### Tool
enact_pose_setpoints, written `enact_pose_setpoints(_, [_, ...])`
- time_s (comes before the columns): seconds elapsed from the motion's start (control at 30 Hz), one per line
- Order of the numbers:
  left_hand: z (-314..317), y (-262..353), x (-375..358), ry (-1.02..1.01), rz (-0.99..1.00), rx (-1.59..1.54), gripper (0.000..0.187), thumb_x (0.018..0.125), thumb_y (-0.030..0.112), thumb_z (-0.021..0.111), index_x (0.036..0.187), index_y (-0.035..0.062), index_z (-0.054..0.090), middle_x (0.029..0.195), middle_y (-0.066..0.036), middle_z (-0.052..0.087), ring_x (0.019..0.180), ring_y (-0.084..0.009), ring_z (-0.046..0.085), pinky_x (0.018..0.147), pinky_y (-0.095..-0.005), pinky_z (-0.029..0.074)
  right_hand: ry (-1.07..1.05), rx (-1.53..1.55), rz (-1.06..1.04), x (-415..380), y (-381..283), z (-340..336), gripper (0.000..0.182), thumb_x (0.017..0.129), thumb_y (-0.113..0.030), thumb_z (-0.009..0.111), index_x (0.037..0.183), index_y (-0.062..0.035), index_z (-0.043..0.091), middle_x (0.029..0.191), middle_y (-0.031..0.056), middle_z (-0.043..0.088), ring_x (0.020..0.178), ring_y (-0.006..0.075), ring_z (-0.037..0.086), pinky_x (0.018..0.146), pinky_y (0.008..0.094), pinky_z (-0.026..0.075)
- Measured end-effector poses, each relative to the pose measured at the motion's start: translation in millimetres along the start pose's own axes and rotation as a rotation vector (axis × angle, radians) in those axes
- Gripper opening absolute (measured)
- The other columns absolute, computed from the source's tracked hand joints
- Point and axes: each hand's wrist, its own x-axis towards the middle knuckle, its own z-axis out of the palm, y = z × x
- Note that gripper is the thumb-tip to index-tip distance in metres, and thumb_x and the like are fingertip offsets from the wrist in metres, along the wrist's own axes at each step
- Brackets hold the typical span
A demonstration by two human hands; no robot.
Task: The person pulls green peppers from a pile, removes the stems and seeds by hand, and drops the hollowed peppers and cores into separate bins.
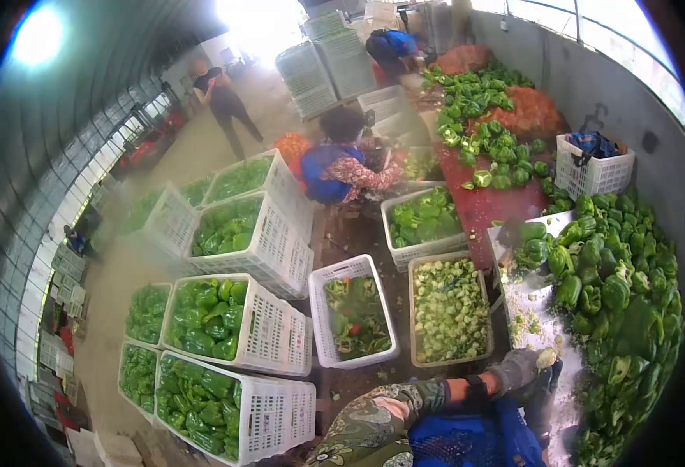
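Holding, it seems, a pale, knobbly pepper core (546,358), the grey-gloved left hand (516,370) is beside the flat white worktop (535,294), glossy green bell peppers (617,293) heaped there presumably for reach; the right hand (545,380) shows no clear grip, so cannot tell

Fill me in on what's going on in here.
Green peppers lie heaped on a white table. Beside it, the camera wearer's gloved left hand is at a pale pepper piece; the right hand is close by, its grip unclear. A nearby crate holds many pale pieces, while stacked crates are full of green peppers. A co-worker in blue bends forward farther off.
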Motion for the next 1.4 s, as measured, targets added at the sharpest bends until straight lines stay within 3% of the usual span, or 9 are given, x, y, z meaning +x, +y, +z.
enact_pose_setpoints(0.1, [-1.8, 11.3, -3.1, 0.033, -0.041, -0.026, 0.046, 0.077, 0.022, 0.055, 0.119, 0.0068, 0.045, 0.110, -0.022, 0.054, 0.094, -0.0377, 0.059, 0.076, -0.0460, 0.047, 0.239, 0.570, 0.311, -8.0, 32.6, 22.6, 0.037, 0.095, -0.027, 0.043, 0.124, -0.0035, 0.042, 0.119, 0.0073, 0.048, 0.106, 0.0177, 0.045, 0.091, 0.0330, 0.038])
enact_pose_setpoints(0.33, [-44.1, 59.9, 29.4, 0.026, 0.098, -0.123, 0.097, 0.071, 0.032, 0.068, 0.143, 0.0086, 0.006, 0.131, -0.029, 0.037, 0.102, -0.0408, 0.054, 0.086, -0.0429, 0.046, 0.440, 0.836, 0.318, 31.5, 47.9, -35.5, 0.044, 0.093, -0.023, 0.049, 0.132, -0.0035, 0.039, 0.128, 0.0076, 0.046, 0.114, 0.0183, 0.045, 0.096, 0.0331, 0.037])
enact_pose_setpoints(0.47, [-66.4, 54.7, 35.5, -0.176, 0.333, -0.368, 0.078, 0.082, 0.044, 0.059, 0.142, 0.0142, 0.017, 0.129, -0.023, 0.043, 0.117, -0.0364, 0.046, 0.097, -0.0396, 0.039, 0.367, 0.772, 0.366, 18.7, 47.3, -68.6, 0.048, 0.091, -0.021, 0.051, 0.133, -0.0024, 0.037, 0.129, 0.0089, 0.045, 0.113, 0.0180, 0.047, 0.094, 0.0314, 0.039])
enact_pose_setpoints(0.57, [-21.9, 43.7, 49.4, 0.029, 0.454, -0.114, 0.062, 0.083, 0.033, 0.059, 0.135, 0.0134, 0.030, 0.119, -0.022, 0.047, 0.108, -0.0371, 0.051, 0.092, -0.0410, 0.042, 0.289, 0.560, 0.491, 8.9, 54.0, -78.9, 0.048, 0.090, -0.021, 0.053, 0.132, -0.0013, 0.039, 0.130, 0.0097, 0.044, 0.116, 0.0183, 0.044, 0.097, 0.0311, 0.036])
enact_pose_setpoints(0.83, [1.9, 57.6, 50.6, -0.271, 0.252, -0.019, 0.063, 0.083, 0.030, 0.055, 0.133, 0.0015, 0.030, 0.109, -0.019, 0.051, 0.093, -0.0364, 0.056, 0.082, -0.0425, 0.046, 0.219, 0.608, 0.669, -21.6, 79.3, -90.3, 0.046, 0.088, -0.019, 0.054, 0.128, 0.0002, 0.044, 0.124, 0.0088, 0.050, 0.111, 0.0179, 0.048, 0.094, 0.0303, 0.038])
enact_pose_setpoints(1.0, [73.2, 59.4, 63.3, -0.179, 0.323, 0.281, 0.058, 0.075, 0.022, 0.056, 0.124, -0.0059, 0.039, 0.107, -0.020, 0.053, 0.092, -0.0273, 0.060, 0.069, -0.0436, 0.051, 0.207, 0.634, 0.748, -32.1, 94.0, -87.6, 0.039, 0.090, -0.023, 0.049, 0.124, -0.0027, 0.046, 0.111, 0.0071, 0.055, 0.093, 0.0159, 0.056, 0.078, 0.0288, 0.047])
enact_pose_setpoints(1.07, [107.8, 42.5, 79.1, -0.226, 0.357, 0.358, 0.051, 0.077, 0.017, 0.055, 0.121, -0.0048, 0.044, 0.099, -0.019, 0.057, 0.074, -0.0259, 0.062, 0.056, -0.0399, 0.051, 0.175, 0.565, 0.728, -25.0, 101.2, -85.6, 0.037, 0.087, -0.021, 0.052, 0.119, -0.0037, 0.049, 0.110, 0.0078, 0.055, 0.094, 0.0173, 0.055, 0.078, 0.0290, 0.047])
enact_pose_setpoints(1.3, [48.8, -34.9, 112.5, 0.243, -0.145, -0.549, 0.039, 0.084, 0.009, 0.056, 0.122, 0.0003, 0.047, 0.112, -0.014, 0.056, 0.096, -0.0217, 0.056, 0.084, -0.0321, 0.047, 0.284, 0.222, 0.444, -9.0, 166.4, -95.6, 0.028, 0.077, -0.013, 0.060, 0.105, -0.0072, 0.058, 0.109, 0.0103, 0.055, 0.098, 0.0222, 0.053, 0.080, 0.0298, 0.046])
enact_pose_setpoints(1.4, [21.0, -139.7, 117.1, 0.333, -0.207, 0.015, 0.046, 0.084, 0.016, 0.059, 0.125, 0.0007, 0.044, 0.120, -0.016, 0.052, 0.108, -0.0254, 0.051, 0.093, -0.0334, 0.042, 0.481, 0.548, 0.785, 0.8, 182.2, -109.2, 0.023, 0.083, -0.018, 0.061, 0.102, -0.0067, 0.055, 0.096, 0.0083, 0.059, 0.082, 0.0189, 0.058, 0.071, 0.0281, 0.049])
